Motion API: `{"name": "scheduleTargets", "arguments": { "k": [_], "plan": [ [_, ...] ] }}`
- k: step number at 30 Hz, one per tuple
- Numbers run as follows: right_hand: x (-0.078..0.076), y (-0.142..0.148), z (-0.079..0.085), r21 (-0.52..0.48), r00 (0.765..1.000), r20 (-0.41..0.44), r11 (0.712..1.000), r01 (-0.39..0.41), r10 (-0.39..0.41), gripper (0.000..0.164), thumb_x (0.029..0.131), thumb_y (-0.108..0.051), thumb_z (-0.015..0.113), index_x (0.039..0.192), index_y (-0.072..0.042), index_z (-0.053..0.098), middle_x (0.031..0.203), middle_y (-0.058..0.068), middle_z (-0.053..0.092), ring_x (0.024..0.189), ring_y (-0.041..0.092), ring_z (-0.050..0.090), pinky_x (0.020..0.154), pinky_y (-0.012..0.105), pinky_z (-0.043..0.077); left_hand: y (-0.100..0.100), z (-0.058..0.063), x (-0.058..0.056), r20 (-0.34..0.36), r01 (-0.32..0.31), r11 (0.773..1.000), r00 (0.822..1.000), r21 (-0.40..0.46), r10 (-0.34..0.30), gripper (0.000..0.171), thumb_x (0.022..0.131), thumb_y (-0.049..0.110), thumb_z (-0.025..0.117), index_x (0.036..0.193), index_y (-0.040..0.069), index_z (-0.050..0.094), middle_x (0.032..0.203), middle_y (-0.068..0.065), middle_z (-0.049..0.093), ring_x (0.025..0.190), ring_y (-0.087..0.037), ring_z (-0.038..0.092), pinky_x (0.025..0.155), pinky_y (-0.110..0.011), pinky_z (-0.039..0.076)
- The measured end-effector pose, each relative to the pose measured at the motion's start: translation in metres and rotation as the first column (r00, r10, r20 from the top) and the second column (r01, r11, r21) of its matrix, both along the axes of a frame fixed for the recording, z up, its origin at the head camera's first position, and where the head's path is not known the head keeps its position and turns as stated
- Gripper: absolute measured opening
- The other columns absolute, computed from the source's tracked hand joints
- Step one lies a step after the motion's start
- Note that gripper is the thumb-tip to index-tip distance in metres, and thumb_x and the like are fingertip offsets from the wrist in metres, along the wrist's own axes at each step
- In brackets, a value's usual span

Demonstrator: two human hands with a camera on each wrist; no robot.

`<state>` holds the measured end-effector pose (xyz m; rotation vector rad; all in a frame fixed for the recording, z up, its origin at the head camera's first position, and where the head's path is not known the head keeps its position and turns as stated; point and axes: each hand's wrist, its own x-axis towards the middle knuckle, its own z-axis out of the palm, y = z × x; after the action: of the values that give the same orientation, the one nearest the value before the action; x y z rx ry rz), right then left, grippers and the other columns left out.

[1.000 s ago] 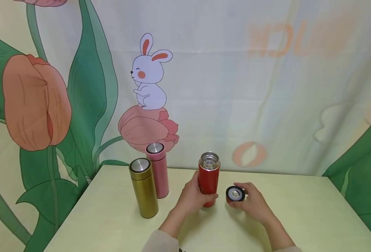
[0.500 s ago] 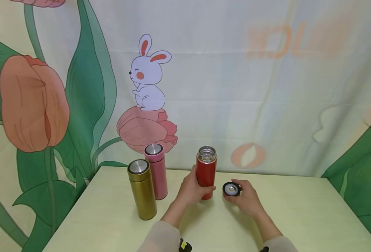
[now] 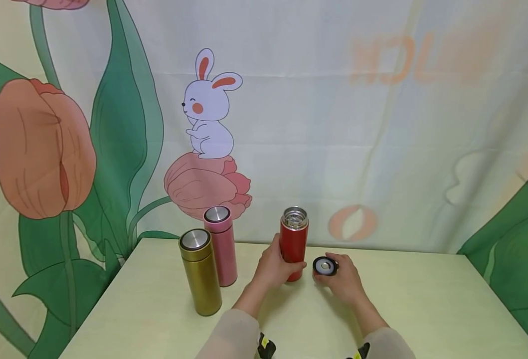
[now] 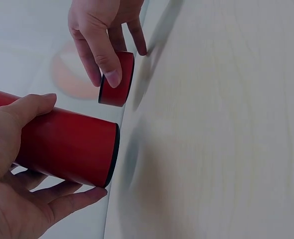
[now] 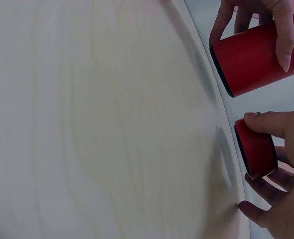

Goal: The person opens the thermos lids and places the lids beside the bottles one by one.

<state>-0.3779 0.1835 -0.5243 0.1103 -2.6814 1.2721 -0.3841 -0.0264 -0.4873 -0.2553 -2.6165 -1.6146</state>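
My left hand [image 3: 272, 267] grips a red thermos bottle [image 3: 293, 239] around its lower body. The bottle is upright, its steel mouth uncovered. In the left wrist view the black-edged base of the bottle [image 4: 82, 144] shows just above the table. To its right, my right hand [image 3: 345, 279] pinches the red lid [image 5: 256, 148] between thumb and fingers. From the head view the lid's pale inner side with its black rim faces up. Lid and bottle are a small gap apart. One fingertip of the right hand reaches down to the tabletop in the right wrist view.
A gold thermos [image 3: 201, 279] and a pink thermos [image 3: 225, 249], both lidded, stand upright to the left of my hands. The pale table [image 3: 425, 299] ends at a printed curtain [image 3: 403, 164] with tulips and a rabbit.
Both hands have moved slightly away from me, with the bottle and lid. The right hand has brought the lid leftward. The gold and pink thermoses stay in place.
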Motion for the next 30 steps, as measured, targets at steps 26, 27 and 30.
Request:
{"name": "scheduleTargets", "arguments": {
  "k": [26,27,30],
  "plan": [
    [-0.012,-0.010,-0.010,0.063,0.998,-0.027,0.996,0.060,-0.058,0.066,0.081,-0.017,0.087,0.137,0.001,0.059,0.131,0.023,0.060,0.125,0.044,0.059,0.104,0.061,0.045,0.006,-0.011,-0.016,-0.002,0.009,0.999,1.000,-0.030,-0.009,0.069,0.086,0.026,0.085,0.140,0.015,0.043,0.133,-0.010,0.066,0.123,-0.031,0.063,0.109,-0.056,0.049],
    [-0.013,-0.010,-0.010,0.064,0.998,-0.026,0.996,0.059,-0.058,0.066,0.081,-0.017,0.087,0.137,0.001,0.059,0.132,0.023,0.060,0.125,0.044,0.059,0.104,0.061,0.045,0.006,-0.012,-0.016,-0.001,0.011,0.999,1.000,-0.030,-0.011,0.069,0.086,0.026,0.085,0.140,0.016,0.043,0.133,-0.009,0.066,0.124,-0.031,0.063,0.109,-0.056,0.049],
    [-0.013,-0.011,-0.011,0.058,0.998,-0.019,0.996,0.060,-0.059,0.066,0.082,-0.018,0.087,0.138,0.000,0.058,0.133,0.023,0.060,0.127,0.043,0.059,0.106,0.061,0.044,0.007,-0.013,-0.017,-0.007,0.015,0.999,1.000,-0.029,-0.015,0.069,0.086,0.027,0.085,0.140,0.015,0.043,0.133,-0.010,0.066,0.124,-0.031,0.063,0.109,-0.056,0.050]
  ]
}}
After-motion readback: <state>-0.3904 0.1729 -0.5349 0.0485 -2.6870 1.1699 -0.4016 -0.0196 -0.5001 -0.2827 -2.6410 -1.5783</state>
